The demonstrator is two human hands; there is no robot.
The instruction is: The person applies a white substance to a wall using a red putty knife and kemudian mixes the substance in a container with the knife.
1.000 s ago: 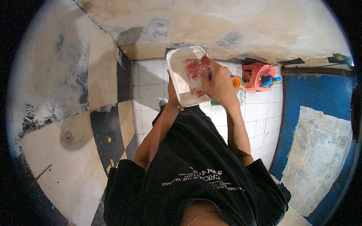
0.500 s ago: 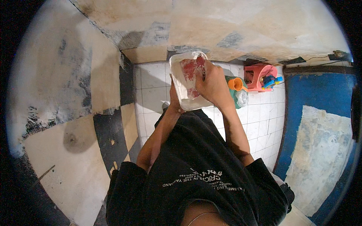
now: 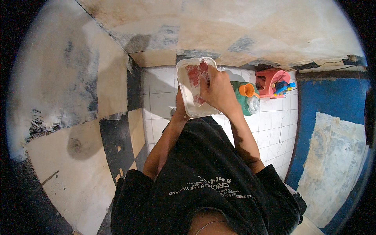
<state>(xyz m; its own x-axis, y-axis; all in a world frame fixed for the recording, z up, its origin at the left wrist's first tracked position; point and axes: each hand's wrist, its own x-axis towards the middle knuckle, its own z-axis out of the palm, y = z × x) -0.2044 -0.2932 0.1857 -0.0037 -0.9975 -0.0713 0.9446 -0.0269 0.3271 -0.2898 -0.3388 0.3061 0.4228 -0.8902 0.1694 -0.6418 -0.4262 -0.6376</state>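
A white rectangular tub [image 3: 181, 80] smeared with white paste is held out in front of my body. My left hand [image 3: 180, 105] grips it along the left side, the fingers mostly hidden beneath. Inside the tub is a red putty scraper [image 3: 192, 73], its surface streaked with the white paste. My right hand [image 3: 220, 89] is closed around the scraper near the tub's right side. The scraper's lower part is partly covered by that hand and by paste.
Beyond the tub stands a patchy beige-and-black wall [image 3: 211, 31]; another [image 3: 84, 129] rises on the left. On the white tiled floor [image 3: 270, 125] at right are an orange dipper [image 3: 246, 90], a green container [image 3: 236, 84], a clear bag [image 3: 253, 105] and a pink stool [image 3: 266, 90]. Farther right is a blue door [image 3: 313, 98].
The scraper and my right hand have shifted slightly left within the tub. The whole view has moved a little; both hands keep their hold.
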